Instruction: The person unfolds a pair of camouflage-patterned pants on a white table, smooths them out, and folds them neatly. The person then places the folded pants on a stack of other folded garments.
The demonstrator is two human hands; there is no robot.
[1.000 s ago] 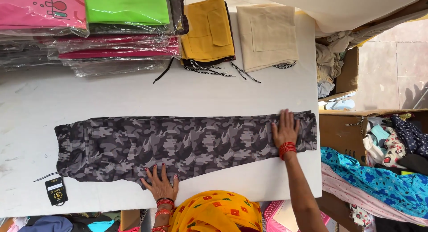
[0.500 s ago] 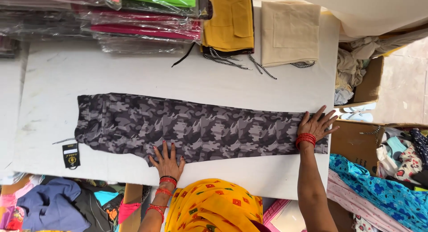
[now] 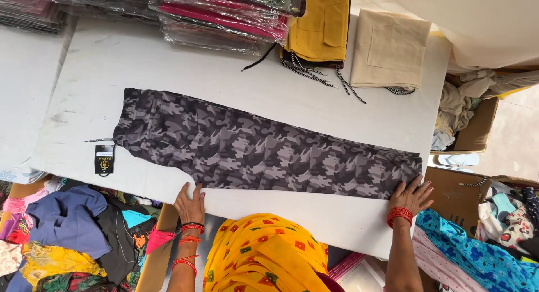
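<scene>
Grey camouflage trousers point(image 3: 252, 149), folded leg on leg, lie flat across the white table point(image 3: 168, 67), waist at the left and cuffs at the right. A black hang tag point(image 3: 104, 159) on a cord hangs off the waist. My left hand point(image 3: 191, 201) lies flat on the table at the near edge of the trousers, around the crotch curve, fingers spread. My right hand point(image 3: 411, 194) presses flat on the cuff end near the table's right edge. Both wrists wear red bangles. My yellow patterned head covering point(image 3: 264, 253) fills the bottom centre.
Plastic-wrapped garment stacks point(image 3: 219, 17) line the far edge. A folded mustard garment point(image 3: 320, 25) and a folded beige one point(image 3: 390, 48) with striped drawstrings lie beside them. Cardboard boxes of cloth point(image 3: 477, 123) stand right; piled clothes point(image 3: 62, 236) sit lower left.
My right hand slid from the top of the leg out to the cuff end. My left hand stays at the near edge. The view shifted, so the table sits further right.
</scene>
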